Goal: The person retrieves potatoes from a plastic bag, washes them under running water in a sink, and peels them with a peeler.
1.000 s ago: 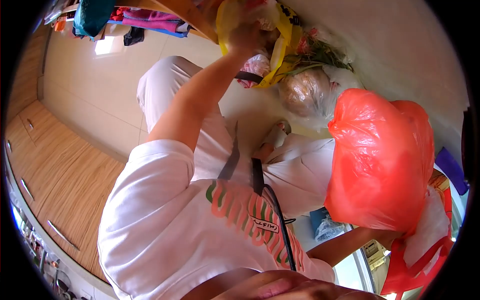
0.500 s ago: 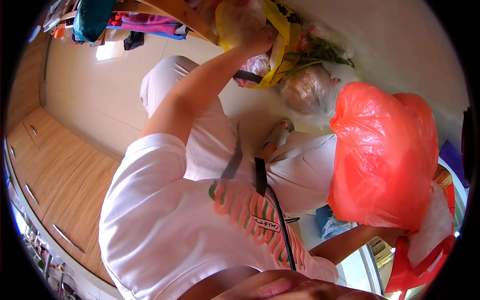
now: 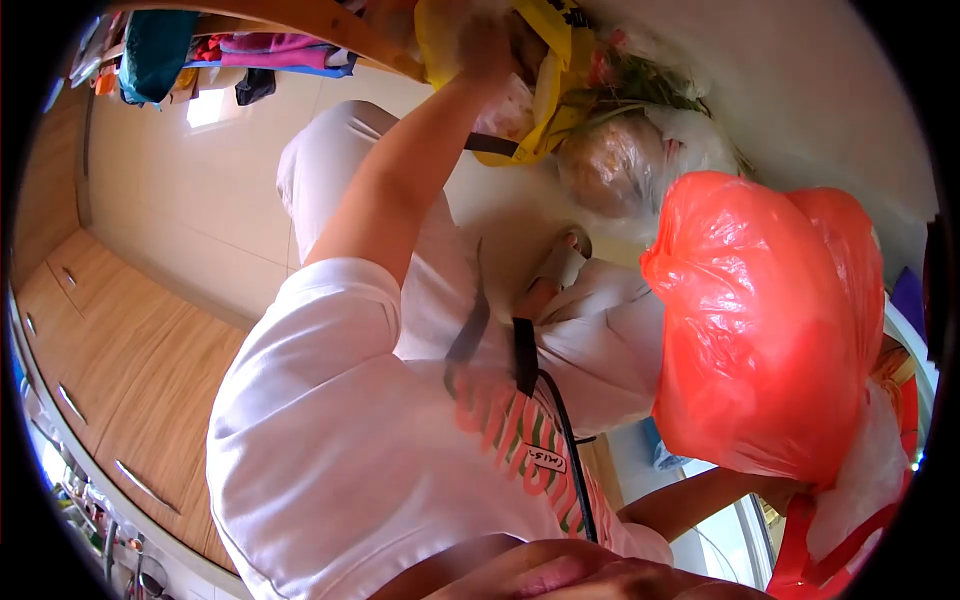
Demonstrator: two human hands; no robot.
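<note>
My left hand (image 3: 485, 48) reaches up to the top of the view, at the mouth of a yellow plastic bag (image 3: 548, 110). Motion smears its fingers. Inside that bag lies something wrapped in clear and pink plastic (image 3: 508, 110). At the right, my right hand (image 3: 785, 492) is at the lower edge of a bulging red plastic bag (image 3: 765, 330), its fingers hidden there. Just below this hand are the handles of a red tote bag (image 3: 815, 560), with white crumpled plastic (image 3: 855, 480) beside them.
A clear bag with a round brown item (image 3: 615, 165) and green stalks (image 3: 650, 90) lie by the wall. Wooden cabinets (image 3: 130, 370) run along the left. Folded cloths (image 3: 270, 48) sit on a wooden rack (image 3: 345, 35) at the top. A dark strap (image 3: 524, 355) hangs before my chest.
My left hand has moved up and left, from the yellow bag's rim further into its mouth. The red plastic bag appears slightly lower in view. My head view has shifted a little.
</note>
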